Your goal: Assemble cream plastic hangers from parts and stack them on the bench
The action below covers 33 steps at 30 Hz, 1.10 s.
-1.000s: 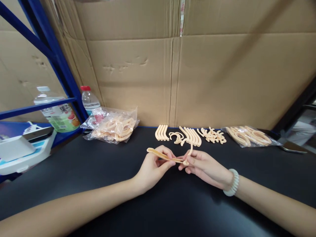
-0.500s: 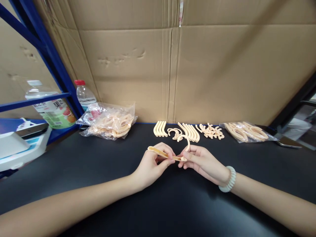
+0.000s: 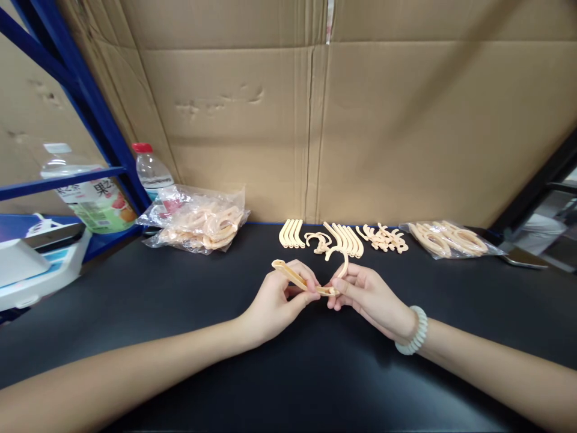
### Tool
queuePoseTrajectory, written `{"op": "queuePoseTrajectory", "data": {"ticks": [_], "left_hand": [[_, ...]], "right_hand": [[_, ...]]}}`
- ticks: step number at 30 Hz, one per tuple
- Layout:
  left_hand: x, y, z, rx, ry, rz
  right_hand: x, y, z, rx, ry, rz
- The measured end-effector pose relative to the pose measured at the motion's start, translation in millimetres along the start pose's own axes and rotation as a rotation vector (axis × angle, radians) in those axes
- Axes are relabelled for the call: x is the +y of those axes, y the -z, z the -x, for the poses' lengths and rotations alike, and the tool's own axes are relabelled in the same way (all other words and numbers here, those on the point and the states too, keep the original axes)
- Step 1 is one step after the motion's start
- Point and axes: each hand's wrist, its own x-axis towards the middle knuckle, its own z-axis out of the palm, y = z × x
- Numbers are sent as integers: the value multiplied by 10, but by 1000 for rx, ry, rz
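Observation:
My left hand (image 3: 282, 300) pinches a peach-coloured plastic hanger arm (image 3: 288, 273), its free end pointing up and left. A curved hanger hook (image 3: 345, 263) rises from the fingers of my right hand (image 3: 367, 294), which are closed round its lower end. Hook and arm meet at the arm's right end, between my two hands; my fingertips partly hide the joint, so I cannot tell whether they are fastened. Behind my hands lie more hooks (image 3: 321, 242), a row of hanger arms (image 3: 345, 239) and a second row of arms (image 3: 292, 233).
Small peach-coloured pieces (image 3: 384, 238) lie in a pile right of the rows. Clear bags of parts sit at left (image 3: 202, 222) and right (image 3: 446, 239). Bottles (image 3: 152, 171) stand by a blue metal frame (image 3: 97, 108). A cardboard wall (image 3: 234, 120) closes the back of the black table (image 3: 288, 373).
The hanger arm's free end has tilted up a little in my left hand. Both hands keep their grips at nearly the same place; the view has shifted slightly.

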Motion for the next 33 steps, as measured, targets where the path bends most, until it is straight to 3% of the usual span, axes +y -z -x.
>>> {"op": "queuePoseTrajectory", "data": {"ticks": [7,14,17,22,27,30,33], "left_hand": [[-46,-23,-30,58,130,146],[-90,-25,-60,170,217,317],[-79,-50,-54,116,215,278],[-50,-63,-64,-74,245,284],[-23,-34,-93,12,334,358],[-19,-18,-104,72,379,417],[-33,-3,-109,83,389,470]], "right_hand": [[31,-20,-10,46,41,79],[18,-46,-14,46,240,299],[27,-57,-17,18,208,232],[36,-59,-24,-20,138,120],[-50,83,-86,-18,124,125],[-117,306,-230,140,281,290],[-144,569,-431,236,508,783]]}}
